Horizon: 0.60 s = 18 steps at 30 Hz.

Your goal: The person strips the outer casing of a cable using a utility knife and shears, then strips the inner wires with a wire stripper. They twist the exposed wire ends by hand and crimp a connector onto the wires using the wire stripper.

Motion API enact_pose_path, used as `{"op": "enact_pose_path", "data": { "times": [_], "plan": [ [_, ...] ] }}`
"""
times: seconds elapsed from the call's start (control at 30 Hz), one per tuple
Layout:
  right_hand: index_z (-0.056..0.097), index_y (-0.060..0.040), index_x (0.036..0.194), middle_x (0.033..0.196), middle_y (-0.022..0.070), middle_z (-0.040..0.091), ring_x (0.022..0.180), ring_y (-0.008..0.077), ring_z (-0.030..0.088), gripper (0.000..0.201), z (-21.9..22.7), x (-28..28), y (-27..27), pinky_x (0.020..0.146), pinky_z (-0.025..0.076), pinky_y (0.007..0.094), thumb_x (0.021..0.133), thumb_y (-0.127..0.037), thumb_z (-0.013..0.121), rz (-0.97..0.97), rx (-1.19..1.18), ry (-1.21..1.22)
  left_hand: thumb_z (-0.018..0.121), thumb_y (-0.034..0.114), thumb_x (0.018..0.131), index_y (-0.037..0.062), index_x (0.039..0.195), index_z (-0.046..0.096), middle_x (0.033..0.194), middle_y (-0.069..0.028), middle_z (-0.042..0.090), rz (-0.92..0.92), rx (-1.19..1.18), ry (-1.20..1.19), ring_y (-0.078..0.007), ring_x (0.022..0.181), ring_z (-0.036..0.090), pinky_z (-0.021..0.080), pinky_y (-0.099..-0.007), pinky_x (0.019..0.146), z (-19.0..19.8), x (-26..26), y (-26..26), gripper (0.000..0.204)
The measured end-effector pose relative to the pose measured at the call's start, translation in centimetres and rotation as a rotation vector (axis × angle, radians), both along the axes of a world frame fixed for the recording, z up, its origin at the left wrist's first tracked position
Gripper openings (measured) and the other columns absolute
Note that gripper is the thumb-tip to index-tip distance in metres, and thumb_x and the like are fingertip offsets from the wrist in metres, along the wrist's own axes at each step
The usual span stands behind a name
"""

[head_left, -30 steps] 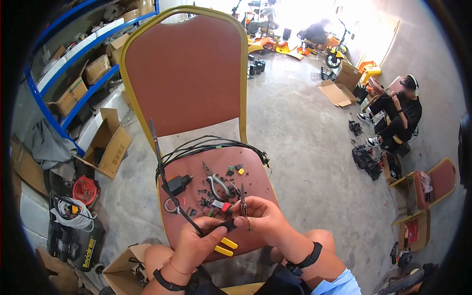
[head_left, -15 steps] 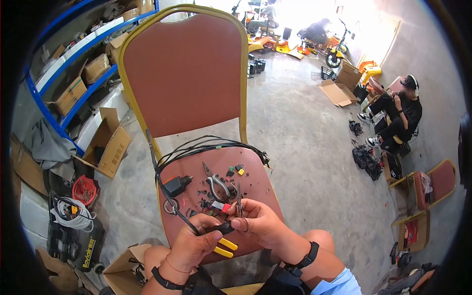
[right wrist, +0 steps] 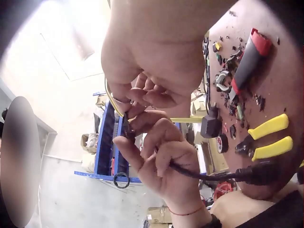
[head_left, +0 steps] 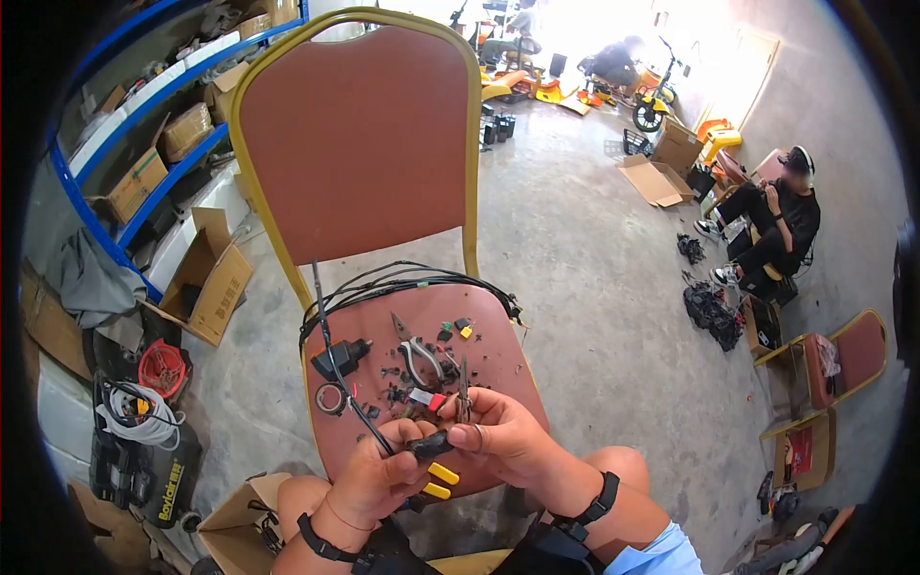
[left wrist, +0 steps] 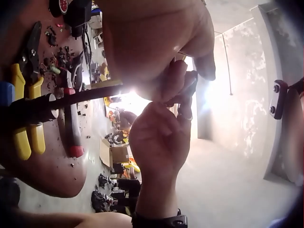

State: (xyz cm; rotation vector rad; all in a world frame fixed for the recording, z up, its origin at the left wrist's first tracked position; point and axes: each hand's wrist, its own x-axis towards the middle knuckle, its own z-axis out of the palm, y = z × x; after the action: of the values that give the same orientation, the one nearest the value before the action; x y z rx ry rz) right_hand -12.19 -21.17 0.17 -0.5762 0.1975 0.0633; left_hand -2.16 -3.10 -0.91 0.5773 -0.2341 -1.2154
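My left hand (head_left: 369, 476) grips a long black cable (head_left: 356, 407), which rises up and left over the chair seat. At its near end is a short black piece (head_left: 428, 445), between the fingers of both hands. My right hand (head_left: 508, 431) pinches this piece with thumb and fingertips while holding slim metal scissors (head_left: 464, 383), points upward. Their handles are mostly hidden by the fingers. Below the hands, yellow-handled pliers (right wrist: 270, 135) lie on the seat. Just beyond are a red and grey cutter (right wrist: 251, 59) and grey-handled pliers (head_left: 419, 362).
The red chair seat (head_left: 513, 379) bears black scraps, a tape roll (head_left: 331, 399), a black and orange tool (head_left: 340, 359) and a bundle of black cables (head_left: 412, 273). Its backrest (head_left: 359, 144) stands behind. Blue shelving (head_left: 182, 177) is left; a seated person (head_left: 786, 216) is right.
The cable's upper end has swung left, then back right. Both hands have shifted slightly and keep their hold on the black piece; the scissors tilt a little differently.
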Motion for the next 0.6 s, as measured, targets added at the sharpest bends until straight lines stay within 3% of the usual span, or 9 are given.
{"op": "enact_pose_path", "data": {
  "times": [0.2, 0.3, 0.4, 0.53, 0.6],
  "plan": [
    [0.056, -0.0013, 0.113, 0.105, 0.0112, 0.065, 0.099, 0.0193, 0.064, 0.032, -0.2, 0.2, 0.7, 0.09, 0.052, 0.0335, 0.086, -0.006, 0.073, -0.017, -0.082, 0.001, 0.063, 0.042, 0.093, 0.0054, 0.095, 0.053, 0.093, -0.0032, 0.05, -0.006, -0.017, -0.007, -0.008, 0.072, 0.048, 0.034, -0.0185, 0.046, -0.5, 0.1, 0.0, 0.038],
    [0.059, -0.002, 0.108, 0.1, 0.008, 0.066, 0.09, 0.014, 0.064, 0.029, 0.3, 0.3, 1.1, 0.075, 0.052, 0.025, 0.083, -0.003, 0.074, -0.04, -0.121, 0.053, 0.057, 0.046, 0.095, 0.0054, 0.096, 0.054, 0.094, -0.0046, 0.052, -0.012, 0.076, -0.057, -0.0091, 0.077, 0.05, 0.035, -0.0187, 0.046, 0.0, 0.4, 0.2, 0.04],
    [0.056, -0.0004, 0.113, 0.104, 0.0114, 0.066, 0.097, 0.019, 0.065, 0.034, -0.5, 0.3, 1.0, 0.086, 0.053, 0.0327, 0.085, -0.006, 0.074, -0.04, -0.155, 0.031, 0.055, 0.047, 0.096, 0.0046, 0.099, 0.056, 0.096, -0.0063, 0.055, -0.059, 0.17, -0.04, -0.0105, 0.077, 0.052, 0.035, -0.0191, 0.046, 0.4, 0.6, 0.4, 0.042],
    [0.057, -0.0008, 0.111, 0.103, 0.0098, 0.065, 0.095, 0.0175, 0.064, 0.033, 0.5, 0.0, 0.7, 0.085, 0.053, 0.0317, 0.084, -0.006, 0.075, -0.023, -0.249, 0.036, 0.055, 0.046, 0.096, 0.0028, 0.102, 0.057, 0.1, -0.0083, 0.058, -0.248, 0.089, -0.011, -0.0125, 0.071, 0.054, 0.036, -0.02, 0.046, -0.6, 1.6, 0.7, 0.043],
    [0.057, -0.001, 0.111, 0.102, 0.0087, 0.065, 0.095, 0.0164, 0.064, 0.033, 0.5, 0.0, 1.0, 0.085, 0.053, 0.0311, 0.084, -0.005, 0.075, -0.046, -0.268, 0.059, 0.054, 0.045, 0.096, 0.0024, 0.102, 0.057, 0.099, -0.0089, 0.059, -0.162, 0.142, -0.011, -0.0125, 0.068, 0.054, 0.036, -0.0199, 0.046, 0.3, 1.2, 0.7, 0.043]
  ]
}}
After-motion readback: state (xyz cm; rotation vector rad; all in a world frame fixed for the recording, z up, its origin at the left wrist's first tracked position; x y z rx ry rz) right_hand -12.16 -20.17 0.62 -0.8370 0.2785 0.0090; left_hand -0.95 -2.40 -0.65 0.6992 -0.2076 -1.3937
